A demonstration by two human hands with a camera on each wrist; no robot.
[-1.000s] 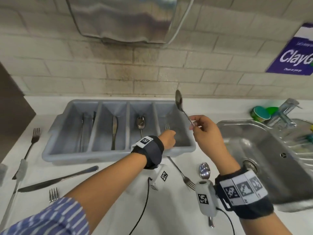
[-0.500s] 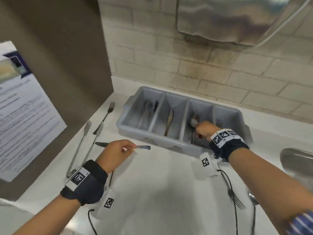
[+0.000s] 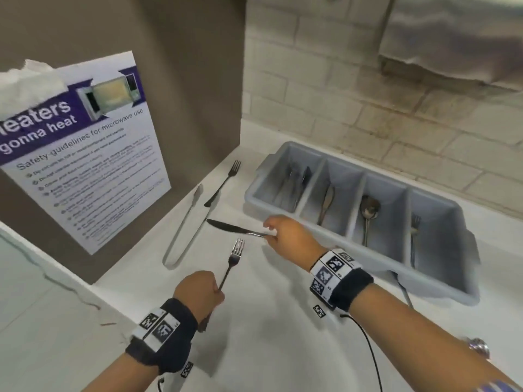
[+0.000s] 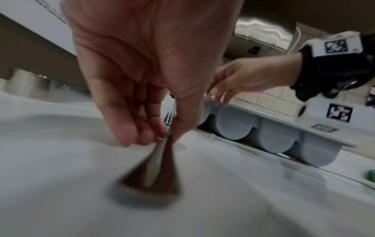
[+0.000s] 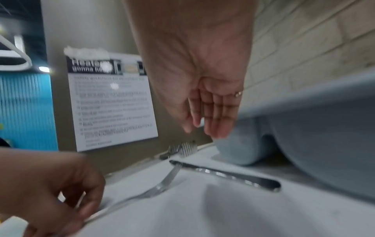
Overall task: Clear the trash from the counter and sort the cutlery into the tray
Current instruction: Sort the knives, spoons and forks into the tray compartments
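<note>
My left hand (image 3: 218,291) pinches the handle of a steel fork (image 3: 233,256), tines pointing away, low over the white counter. The left wrist view shows the fingers (image 4: 160,136) closed round that fork (image 4: 169,118). A table knife (image 3: 229,228) lies flat on the counter just left of the grey four-compartment cutlery tray (image 3: 433,278). My right hand (image 3: 271,230) hovers over the knife's handle end. In the right wrist view its fingers (image 5: 215,125) are straight above the knife (image 5: 223,173) and hold nothing. A spoon (image 3: 369,207) lies in the tray's third compartment.
Metal tongs (image 3: 186,224) and a dark-handled fork (image 3: 223,183) lie along the brown side panel, which carries a microwave poster (image 3: 85,154). Another fork handle (image 3: 404,295) sticks out by the tray's front. A spoon bowl (image 3: 478,346) shows at the lower right.
My right hand put its spoon in the tray, then moved left to above the knife. My left hand left the tray and picked up a fork. The view swung left.
</note>
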